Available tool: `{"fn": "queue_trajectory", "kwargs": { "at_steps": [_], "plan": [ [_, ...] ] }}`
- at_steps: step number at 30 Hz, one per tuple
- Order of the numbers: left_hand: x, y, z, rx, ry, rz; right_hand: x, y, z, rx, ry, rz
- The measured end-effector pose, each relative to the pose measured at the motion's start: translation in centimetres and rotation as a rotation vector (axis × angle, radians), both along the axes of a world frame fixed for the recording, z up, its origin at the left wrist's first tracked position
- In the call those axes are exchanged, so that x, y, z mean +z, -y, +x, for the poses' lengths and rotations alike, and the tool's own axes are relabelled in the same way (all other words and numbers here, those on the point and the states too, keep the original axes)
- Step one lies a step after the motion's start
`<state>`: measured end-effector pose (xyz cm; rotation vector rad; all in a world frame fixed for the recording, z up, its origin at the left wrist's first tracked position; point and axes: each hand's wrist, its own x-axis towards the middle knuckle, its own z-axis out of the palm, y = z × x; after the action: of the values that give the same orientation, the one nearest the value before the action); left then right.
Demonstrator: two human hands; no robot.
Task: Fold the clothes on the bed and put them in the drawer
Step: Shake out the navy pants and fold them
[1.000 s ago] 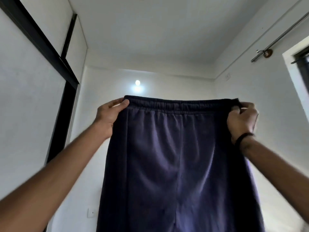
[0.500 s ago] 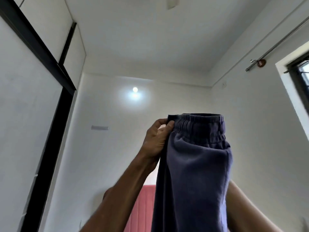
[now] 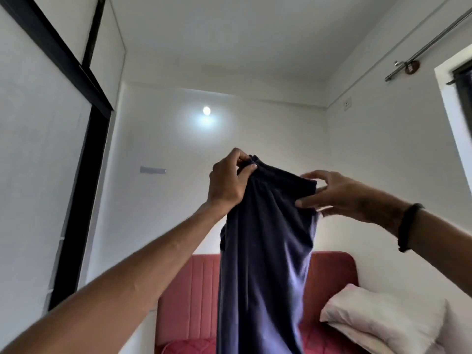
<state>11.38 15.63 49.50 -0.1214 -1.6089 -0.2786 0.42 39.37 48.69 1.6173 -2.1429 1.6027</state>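
**Above the bed: trousers halved lengthwise, right hand re-gripping**

Up in the air over the red quilted bed [image 3: 189, 347], I've got the dark navy soft-knit trousers [image 3: 263, 251] hanging from their elastic waistband, well clear of the mattress.

What changed: a second ago the waistband was stretched flat between both hands. Half a second ago the two ends had come together into one bunch. Now the garment hangs as a narrow doubled strip, leg on leg by the look of it.

Hands:
- left hand [image 3: 227, 178]: pinching the gathered waistband at its top left corner, thumb and fingers clamped on the fabric. It carries the weight.
- right hand [image 3: 339, 194]: out from behind the cloth now, fingers spread and only lightly curled at the waistband's right edge. Fingertips touch the fabric, but I see no firm pinch. I read it as let go and reaching for a new grip.

My read for the task: first fold is done. Next, the right hand needs to catch the folded edge so the strip can go down flat on the bed for cross folds. Risk: a one-handed hold lets the legs twist out of line.

No drawer in view. White pillow [image 3: 383, 318] lies at right, near the red padded headboard [image 3: 194, 295].
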Motion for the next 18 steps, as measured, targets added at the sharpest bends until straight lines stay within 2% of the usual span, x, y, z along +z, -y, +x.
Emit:
{"fn": "queue_trajectory", "kwargs": {
  "at_steps": [2, 6, 8, 10, 11, 13, 16, 18],
  "plan": [
    [1.0, 0.0, 0.2, 0.046, -0.047, -0.108, 1.5, 1.0, -0.4, -0.128, 0.004, -0.067],
    [5.3, 0.5, 2.4, 0.134, -0.145, -0.188, 8.2, -0.4, 0.2, -0.053, 0.211, -0.344],
    [8.4, -0.2, 4.0, 0.133, -0.198, -0.208, 11.8, -0.9, 2.1, -0.121, 0.207, -0.468],
    [11.6, -1.8, 6.0, 0.155, -0.275, -0.245, 15.0, -0.6, 4.5, -0.180, 0.154, -0.702],
    [13.1, -2.8, 7.2, 0.179, -0.311, -0.269, 16.2, -0.3, 5.9, -0.253, 0.059, -0.867],
    [15.9, -4.7, 9.9, 0.236, -0.363, -0.318, 17.6, -0.6, 8.9, -0.484, -0.280, -1.086],
    [18.8, -6.1, 13.3, 0.298, -0.381, -0.327, 18.3, -1.5, 11.5, -0.842, -0.863, -1.018],
    [19.4, -5.7, 14.2, 0.293, -0.330, -0.279, 18.1, -1.9, 11.9, -0.970, -1.040, -0.925]
  ]
}}
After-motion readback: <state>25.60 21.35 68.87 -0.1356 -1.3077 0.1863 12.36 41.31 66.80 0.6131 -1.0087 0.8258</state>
